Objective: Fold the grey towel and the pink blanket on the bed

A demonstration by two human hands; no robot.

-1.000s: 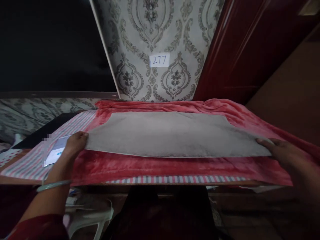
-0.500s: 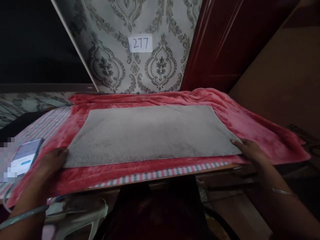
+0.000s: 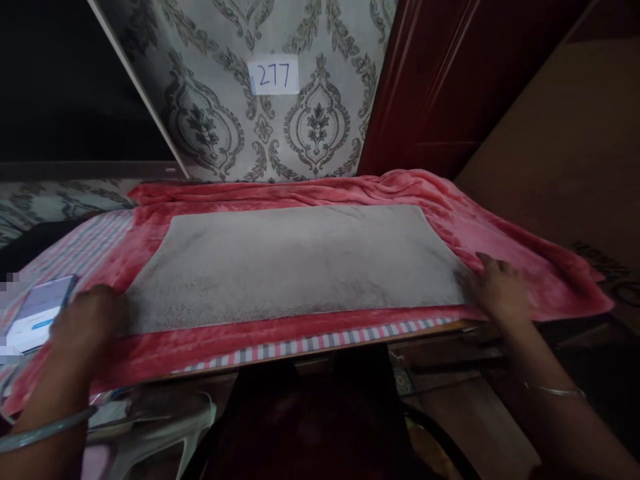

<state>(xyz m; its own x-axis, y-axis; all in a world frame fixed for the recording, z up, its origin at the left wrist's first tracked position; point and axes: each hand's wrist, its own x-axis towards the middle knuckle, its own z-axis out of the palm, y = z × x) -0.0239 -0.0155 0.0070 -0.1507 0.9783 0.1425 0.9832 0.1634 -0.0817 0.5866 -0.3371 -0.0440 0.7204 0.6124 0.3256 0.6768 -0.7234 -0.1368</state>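
So, far left there's a phone [image 3: 43, 315] on striped cloth [image 3: 95, 240], then the left hand [image 3: 90, 321], blurry, at the near left corner of the grey cloth [image 3: 295, 263]; can't tell if it's gripping. That's lying flat on the red blanket [image 3: 555, 283]. The right hand [image 3: 500, 290] is at the opposite near corner, grip unclear too.

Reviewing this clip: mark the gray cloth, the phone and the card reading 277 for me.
Gray cloth [image 3: 300, 263]: head view, middle of its upward-facing surface.
Phone [image 3: 43, 312]: head view, on its lit screen.
Card [image 3: 273, 75]: head view, middle of its face, at the handwritten number.
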